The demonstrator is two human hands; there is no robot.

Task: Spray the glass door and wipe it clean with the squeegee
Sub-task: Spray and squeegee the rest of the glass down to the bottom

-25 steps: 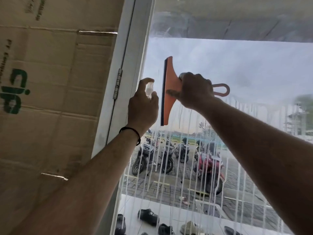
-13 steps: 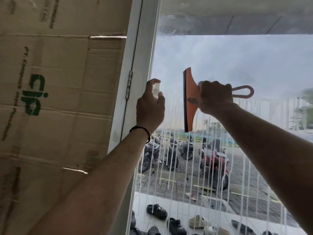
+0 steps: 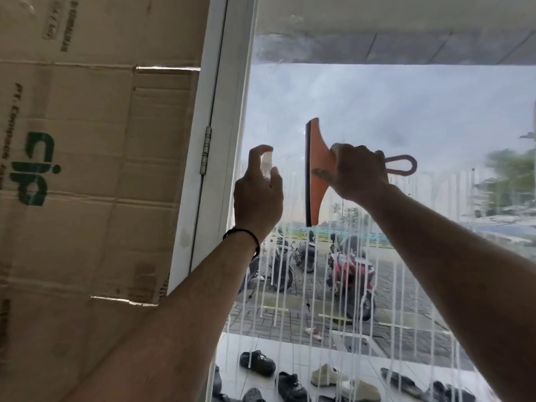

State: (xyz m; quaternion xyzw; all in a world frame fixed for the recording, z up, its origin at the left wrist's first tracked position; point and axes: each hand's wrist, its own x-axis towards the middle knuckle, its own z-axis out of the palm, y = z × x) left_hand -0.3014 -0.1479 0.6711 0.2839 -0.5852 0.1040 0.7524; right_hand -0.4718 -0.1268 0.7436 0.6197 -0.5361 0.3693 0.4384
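The glass door (image 3: pixel 406 111) fills the right of the head view, with white streaks of liquid running down its lower half. My left hand (image 3: pixel 256 198) grips a small clear spray bottle (image 3: pixel 266 166) close to the glass near the white door frame (image 3: pixel 229 140), index finger over the top. My right hand (image 3: pixel 358 174) grips the handle of an orange squeegee (image 3: pixel 316 169). Its dark blade stands vertical and points left, against or close to the glass. The handle's loop (image 3: pixel 401 163) sticks out to the right of my fist.
Flattened cardboard (image 3: pixel 87 169) with green letters covers the wall left of the frame, and a metal hinge (image 3: pixel 205 149) sits on the frame. Through the glass I see parked motorcycles (image 3: pixel 351 274) and several shoes (image 3: pixel 258 362) on the tiles outside.
The squeegee and my right hand sit farther right of my left hand than 1 s ago. My left index finger has lifted above the bottle's top. The view has shifted left.
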